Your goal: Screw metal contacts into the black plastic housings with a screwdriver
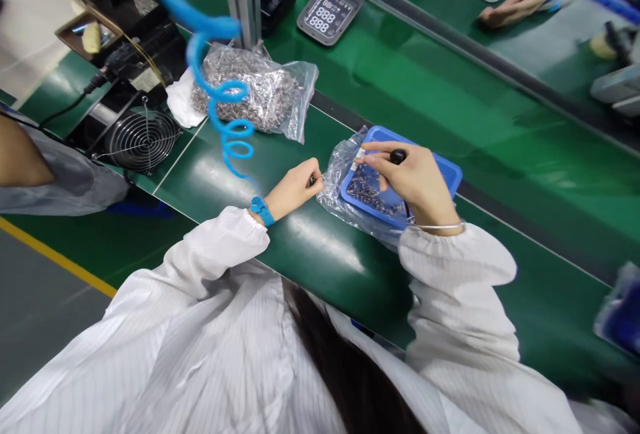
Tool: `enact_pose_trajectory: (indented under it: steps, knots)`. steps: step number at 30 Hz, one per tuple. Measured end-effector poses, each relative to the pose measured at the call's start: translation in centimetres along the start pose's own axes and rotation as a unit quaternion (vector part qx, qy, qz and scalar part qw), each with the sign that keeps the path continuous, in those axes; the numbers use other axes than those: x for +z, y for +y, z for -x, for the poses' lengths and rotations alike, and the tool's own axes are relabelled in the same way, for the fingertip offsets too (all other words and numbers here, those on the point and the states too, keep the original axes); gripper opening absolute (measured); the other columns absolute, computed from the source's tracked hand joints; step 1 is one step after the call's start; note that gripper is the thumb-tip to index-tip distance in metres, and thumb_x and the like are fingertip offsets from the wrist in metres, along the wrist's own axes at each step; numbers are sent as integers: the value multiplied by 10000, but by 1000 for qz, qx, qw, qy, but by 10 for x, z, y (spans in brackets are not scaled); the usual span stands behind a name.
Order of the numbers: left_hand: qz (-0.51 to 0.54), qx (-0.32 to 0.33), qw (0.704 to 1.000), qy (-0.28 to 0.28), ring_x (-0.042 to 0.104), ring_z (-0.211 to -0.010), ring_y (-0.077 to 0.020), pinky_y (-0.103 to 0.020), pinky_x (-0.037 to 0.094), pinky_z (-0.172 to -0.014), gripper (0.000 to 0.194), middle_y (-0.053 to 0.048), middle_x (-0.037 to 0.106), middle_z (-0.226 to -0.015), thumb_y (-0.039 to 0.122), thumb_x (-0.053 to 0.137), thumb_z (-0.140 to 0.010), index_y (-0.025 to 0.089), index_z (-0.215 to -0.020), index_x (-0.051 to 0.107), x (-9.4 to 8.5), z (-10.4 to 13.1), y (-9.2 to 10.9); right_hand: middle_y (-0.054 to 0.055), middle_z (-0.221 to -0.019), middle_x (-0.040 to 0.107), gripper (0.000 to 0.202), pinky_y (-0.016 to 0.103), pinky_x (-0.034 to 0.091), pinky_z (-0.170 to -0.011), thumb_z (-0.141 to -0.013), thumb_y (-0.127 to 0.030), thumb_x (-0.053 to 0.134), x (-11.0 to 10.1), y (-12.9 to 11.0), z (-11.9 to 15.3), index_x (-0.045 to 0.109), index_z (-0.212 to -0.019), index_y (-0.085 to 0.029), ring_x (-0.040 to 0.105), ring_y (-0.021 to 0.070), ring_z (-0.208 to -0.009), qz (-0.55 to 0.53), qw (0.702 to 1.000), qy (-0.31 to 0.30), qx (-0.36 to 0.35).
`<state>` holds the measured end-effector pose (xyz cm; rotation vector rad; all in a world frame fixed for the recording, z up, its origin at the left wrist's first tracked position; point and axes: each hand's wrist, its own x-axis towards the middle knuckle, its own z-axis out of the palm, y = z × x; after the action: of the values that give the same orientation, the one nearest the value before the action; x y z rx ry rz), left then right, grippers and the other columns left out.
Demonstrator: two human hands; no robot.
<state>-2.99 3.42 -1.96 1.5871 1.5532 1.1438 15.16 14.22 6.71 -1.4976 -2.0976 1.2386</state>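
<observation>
My left hand [296,189] is closed, with its wrist in a blue coiled-cord strap [262,211]. A small dark piece [312,181] shows between its thumb and fingers; its kind is too small to make out. My right hand [413,177] is held over a blue plastic tray [453,174], its fingers bent around a tool with a rounded black end [398,156]. The rest of that tool is hidden by the fingers. Small metal parts [367,191] lie loose in the tray. Clear plastic film [334,191] sits along the tray's left side, close to my left fingertips.
A clear bag of metal parts [250,91] lies beyond my left hand, behind the blue coiled cord [231,93]. A fan with a wire guard [145,141] stands at left. A device with a digit display [330,11] rests farther back. Another person's hand [523,2] is across the bench.
</observation>
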Motion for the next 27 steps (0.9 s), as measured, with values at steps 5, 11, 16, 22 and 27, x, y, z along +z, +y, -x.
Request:
enact_pose_trajectory:
  steps: [5, 11, 16, 22, 27]
  knots:
    - [-1, -2, 1000, 3, 455, -621, -89, -233, 360, -617, 161, 34, 519, -737, 90, 549, -841, 188, -759, 452, -1, -2, 1, 90, -893, 717, 282, 381, 492, -791, -860, -302, 574, -25, 22, 24, 706, -1084, -195, 647, 218, -748, 225, 966, 125, 8]
    - [10, 10, 1000, 1, 460, -630, -79, -213, 368, -613, 144, 33, 533, -753, 95, 561, -837, 184, -772, 467, 2, -2, 3, 48, -917, 725, 250, 323, 496, -849, -883, -376, 612, 10, 19, 41, 693, -1042, -200, 676, 197, -855, 143, 987, 54, -57]
    - [42, 11, 999, -15, 462, -621, -78, -212, 385, -605, 118, 35, 514, -731, 167, 578, -858, 186, -792, 482, 3, 1, 4, 53, -996, 722, 246, 321, 491, -878, -893, -323, 616, 43, 8, 30, 671, -1092, -190, 679, 207, -935, 128, 986, -47, -100]
    - [197, -51, 972, 116, 437, -507, -47, -201, 357, -486, 145, 27, 538, -767, 234, 521, -916, 203, -803, 436, -5, -9, -2, 57, -1061, 702, 357, 309, 478, -860, -943, -338, 547, 51, -4, 31, 563, -1261, -177, 660, 200, -973, 142, 980, -14, -135]
    - [313, -149, 907, 238, 520, -557, -48, -188, 424, -522, 222, 12, 581, -797, 196, 439, -942, 204, -746, 336, -16, -21, -4, 60, -1038, 667, 266, 285, 432, -743, -943, -386, 561, 78, -9, 39, 624, -1116, -194, 640, 201, -928, 263, 942, -106, -179]
